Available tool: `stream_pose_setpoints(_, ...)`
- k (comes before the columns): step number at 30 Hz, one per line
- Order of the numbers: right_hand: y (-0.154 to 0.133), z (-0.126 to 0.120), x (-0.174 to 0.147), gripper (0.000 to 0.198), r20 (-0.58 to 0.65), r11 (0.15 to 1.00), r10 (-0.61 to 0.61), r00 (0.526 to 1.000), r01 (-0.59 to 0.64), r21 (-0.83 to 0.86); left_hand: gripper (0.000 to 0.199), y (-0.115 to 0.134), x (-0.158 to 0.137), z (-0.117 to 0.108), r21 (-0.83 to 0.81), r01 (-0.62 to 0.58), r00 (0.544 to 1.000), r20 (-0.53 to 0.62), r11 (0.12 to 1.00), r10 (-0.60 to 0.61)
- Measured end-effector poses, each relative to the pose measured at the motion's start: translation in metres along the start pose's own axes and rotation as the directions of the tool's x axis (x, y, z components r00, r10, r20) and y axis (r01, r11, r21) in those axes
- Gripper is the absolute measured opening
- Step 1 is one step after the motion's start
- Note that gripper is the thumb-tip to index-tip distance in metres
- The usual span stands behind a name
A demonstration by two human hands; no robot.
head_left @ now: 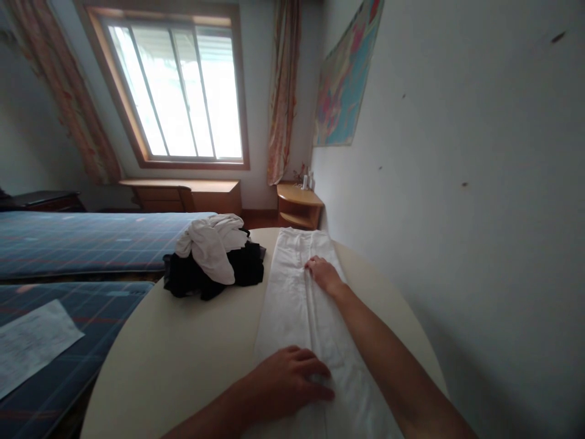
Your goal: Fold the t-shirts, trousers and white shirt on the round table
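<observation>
White trousers (286,305) lie stretched lengthwise over the round table, with a raised fold running down their middle. Near the far end, my right hand (325,274) has its fingertips closed together on that fold. Closer to me, my left hand (292,381) rests on the near part of the cloth, its fingers stretched out and the thumb apart. The trousers' near end runs out of view at the bottom.
A heap of black clothes (247,263) with a white garment (210,241) on top sits at the left of the cream table (173,360). Two plaid mattresses (91,244) stand left, one bearing a paper sheet (41,341). A wall (479,256) rises close on the right.
</observation>
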State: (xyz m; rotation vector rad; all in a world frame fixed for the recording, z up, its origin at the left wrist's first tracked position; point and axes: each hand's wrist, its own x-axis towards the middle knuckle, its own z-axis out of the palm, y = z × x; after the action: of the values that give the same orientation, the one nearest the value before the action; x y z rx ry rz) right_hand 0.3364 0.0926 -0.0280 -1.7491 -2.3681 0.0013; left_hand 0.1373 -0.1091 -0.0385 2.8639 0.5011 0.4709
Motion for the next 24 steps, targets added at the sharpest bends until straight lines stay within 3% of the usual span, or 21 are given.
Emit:
stream_pose_setpoints(4,-0.001,-0.006,0.003,0.028,-0.002,0.999,0.026,1.000,-0.026,-0.043,0.020,0.002,0.005,0.006,0.074,-0.076,0.997,-0.006,0.994,0.077)
stream_pose_setpoints(10,-0.003,-0.010,0.004,0.029,-0.080,0.995,0.068,0.994,-0.073,-0.064,0.016,0.005,0.011,0.005,0.141,-0.072,0.996,-0.040,0.987,0.078)
stream_pose_setpoints(16,-0.004,-0.005,0.005,0.031,-0.137,0.993,0.098,0.986,-0.105,-0.045,0.014,0.003,0.009,-0.002,0.093,-0.039,0.998,-0.053,0.995,0.044)
stream_pose_setpoints(20,-0.005,0.004,0.001,0.029,-0.104,0.997,0.074,0.992,-0.077,-0.017,0.010,0.002,0.007,-0.005,0.003,-0.016,1.000,0.007,1.000,0.016)
stream_pose_setpoints(24,-0.005,0.010,-0.002,0.028,-0.094,0.996,0.085,0.992,-0.084,0.014,0.033,0.006,0.004,-0.010,-0.071,0.037,0.998,0.054,0.997,-0.033)
